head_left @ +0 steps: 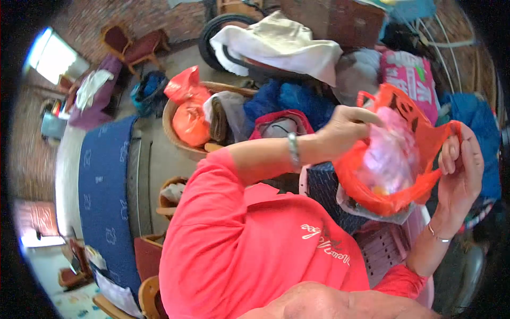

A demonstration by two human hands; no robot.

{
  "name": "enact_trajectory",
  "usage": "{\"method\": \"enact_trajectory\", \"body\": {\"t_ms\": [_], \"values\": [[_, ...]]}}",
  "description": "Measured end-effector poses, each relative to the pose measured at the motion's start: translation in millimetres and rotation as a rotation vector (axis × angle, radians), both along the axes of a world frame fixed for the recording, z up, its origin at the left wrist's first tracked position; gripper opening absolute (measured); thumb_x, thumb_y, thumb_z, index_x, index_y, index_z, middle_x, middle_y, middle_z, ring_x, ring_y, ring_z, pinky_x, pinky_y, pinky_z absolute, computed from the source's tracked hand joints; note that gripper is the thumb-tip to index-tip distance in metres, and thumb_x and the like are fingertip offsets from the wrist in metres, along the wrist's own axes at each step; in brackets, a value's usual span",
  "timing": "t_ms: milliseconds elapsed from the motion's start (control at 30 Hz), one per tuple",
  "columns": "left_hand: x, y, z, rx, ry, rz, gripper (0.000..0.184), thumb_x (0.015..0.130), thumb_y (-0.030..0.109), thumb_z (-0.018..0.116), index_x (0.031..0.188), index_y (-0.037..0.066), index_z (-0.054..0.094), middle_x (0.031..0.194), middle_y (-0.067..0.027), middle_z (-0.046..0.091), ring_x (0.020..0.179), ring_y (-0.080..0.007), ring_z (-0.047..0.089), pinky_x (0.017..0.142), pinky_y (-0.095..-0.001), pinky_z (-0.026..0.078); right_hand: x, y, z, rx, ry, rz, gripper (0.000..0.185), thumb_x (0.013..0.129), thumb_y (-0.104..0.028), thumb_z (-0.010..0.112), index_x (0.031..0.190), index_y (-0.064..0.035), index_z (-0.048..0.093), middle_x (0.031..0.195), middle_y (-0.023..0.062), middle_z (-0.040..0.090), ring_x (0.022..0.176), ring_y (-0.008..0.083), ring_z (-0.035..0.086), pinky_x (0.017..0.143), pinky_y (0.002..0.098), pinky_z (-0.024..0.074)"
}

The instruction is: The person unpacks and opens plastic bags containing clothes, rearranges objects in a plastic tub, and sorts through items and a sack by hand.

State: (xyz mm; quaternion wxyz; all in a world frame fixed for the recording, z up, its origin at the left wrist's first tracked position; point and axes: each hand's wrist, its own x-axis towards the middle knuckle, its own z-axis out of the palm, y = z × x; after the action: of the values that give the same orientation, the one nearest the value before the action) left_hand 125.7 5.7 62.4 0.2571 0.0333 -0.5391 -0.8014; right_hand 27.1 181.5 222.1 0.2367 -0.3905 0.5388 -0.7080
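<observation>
In the head view, a red-orange plastic bag (357, 178) with dark print hangs open between my hands. Inside it is a shiny pink and lilac bundle (390, 151) that looks wrapped in clear plastic. The fingers of my left hand (348, 126) are closed in a pinch at the top of this bundle, near a bag handle. My right hand (463, 157) grips the far side of the bag, fingers curled over its stretched edge. Bracelets circle both wrists.
Below the bag sits a pink plastic basket (380, 247). A wicker basket (169, 119) holds an orange bag (191, 123). Nearby are blue plastic bags (297, 101), a pink printed sack (406, 80) and a cloth-draped wheel (276, 40). A blue-covered bed (103, 181) stands left.
</observation>
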Motion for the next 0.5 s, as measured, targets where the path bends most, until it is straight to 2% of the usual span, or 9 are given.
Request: {"method": "enact_trajectory", "body": {"t_ms": [100, 133, 200, 267, 300, 367, 400, 467, 500], "values": [[9.1, -4.9, 28.3, 0.043, 0.147, 0.067, 0.04, 0.075, -0.005, 0.056, 0.115, 0.0, 0.06, 0.079, -0.0011, 0.061, 0.069, -0.0088, 0.057, 0.063, -0.0243, 0.049, 15.6, -38.7, 2.7, 0.089, 0.079, 0.058, 0.034, 0.092, -0.021, 0.049, 0.112, 0.006, 0.053, 0.067, -0.0017, 0.044, 0.053, 0.0044, 0.036, 0.046, 0.0166, 0.0272], [15.1, -12.2, 38.1, 0.094, 0.233, 0.006, 0.044, 0.075, -0.005, 0.056, 0.119, 0.001, 0.057, 0.079, -0.001, 0.06, 0.068, -0.0089, 0.056, 0.063, -0.0244, 0.049, 19.6, -54.2, 1.4, 0.158, 0.126, 0.094, 0.033, 0.092, -0.022, 0.05, 0.11, 0.0056, 0.054, 0.065, -0.0016, 0.045, 0.051, 0.004, 0.037, 0.045, 0.0169, 0.0274], [19.9, -30.7, 41.4, 0.069, 0.344, -0.071, 0.051, 0.077, -0.004, 0.057, 0.127, 0.003, 0.05, 0.081, -0.0028, 0.061, 0.07, -0.0097, 0.058, 0.064, -0.0243, 0.049, 42.6, -90.2, -2.7, 0.36, 0.285, 0.172, 0.027, 0.088, -0.022, 0.053, 0.097, 0.0032, 0.059, 0.058, -0.0026, 0.047, 0.046, 0.0034, 0.038, 0.043, 0.0179, 0.0273], [20.5, -44.9, 38.6, 0.087, 0.513, -0.186, 0.038, 0.077, 0.0, 0.061, 0.116, 0.003, 0.06, 0.08, -0.0042, 0.064, 0.07, -0.0106, 0.059, 0.064, -0.0242, 0.049, 66.2, -124.2, -2.7, 0.472, 0.367, 0.298, 0.024, 0.087, -0.02, 0.054, 0.093, 0.0023, 0.06, 0.058, -0.0023, 0.049, 0.047, 0.0031, 0.04, 0.044, 0.0179, 0.0284], [33.3, -59.2, 39.2, 0.089, 0.52, -0.163, 0.038, 0.077, 0.0, 0.061, 0.116, 0.003, 0.06, 0.08, -0.0042, 0.064, 0.07, -0.0106, 0.059, 0.064, -0.0242, 0.049, 72.8, -140.2, -3.5, 0.477, 0.376, 0.319, 0.024, 0.087, -0.02, 0.054, 0.093, 0.0023, 0.06, 0.058, -0.0023, 0.049, 0.047, 0.0031, 0.04, 0.044, 0.0179, 0.0284], [69.8, -91.1, 39.2, -0.08, 0.196, -0.18, 0.02, 0.077, 0.005, 0.064, 0.097, 0.002, 0.068, 0.078, -0.0021, 0.065, 0.07, -0.0102, 0.06, 0.063, -0.0239, 0.049, 83.0, -174.8, -10.4, 0.484, 0.228, 0.431, 0.024, 0.086, -0.021, 0.056, 0.092, 0.0019, 0.06, 0.06, -0.0017, 0.05, 0.049, 0.003, 0.042, 0.044, 0.0183, 0.0299], [79.9, -104.9, 33.7, -0.077, 0.197, -0.161, 0.02, 0.077, 0.005, 0.064, 0.097, 0.002, 0.068, 0.078, -0.0021, 0.065, 0.07, -0.0102, 0.06, 0.063, -0.0239, 0.049, 89.2, -192.4, -14.9, 0.487, 0.233, 0.449, 0.024, 0.086, -0.021, 0.056, 0.092, 0.0019, 0.06, 0.06, -0.0017, 0.05, 0.049, 0.003, 0.042, 0.044, 0.0183, 0.0299], [98.7, -136.1, 20.9, 0.118, 0.161, -0.06, 0.01, 0.078, 0.009, 0.066, 0.083, 0.001, 0.07, 0.074, -0.0003, 0.065, 0.069, -0.0088, 0.059, 0.062, -0.0239, 0.049, 105.0, -228.5, -21.0, 0.417, 0.198, 0.466, 0.023, 0.087, -0.021, 0.055, 0.093, 0.0011, 0.06, 0.062, -0.001, 0.053, 0.051, 0.003, 0.044, 0.045, 0.0185, 0.0316], [119.6, -157.7, 21.2, 0.004, 0.042, -0.051, 0.012, 0.08, 0.01, 0.065, 0.084, 0.0, 0.069, 0.075, -0.0008, 0.065, 0.07, -0.0081, 0.059, 0.062, -0.0244, 0.049, 118.4, -243.5, -21.6, 0.373, 0.169, 0.499, 0.021, 0.087, -0.018, 0.054, 0.094, 0.001, 0.06, 0.065, -0.0009, 0.054, 0.054, 0.0033, 0.047, 0.047, 0.0185, 0.0343]]}}
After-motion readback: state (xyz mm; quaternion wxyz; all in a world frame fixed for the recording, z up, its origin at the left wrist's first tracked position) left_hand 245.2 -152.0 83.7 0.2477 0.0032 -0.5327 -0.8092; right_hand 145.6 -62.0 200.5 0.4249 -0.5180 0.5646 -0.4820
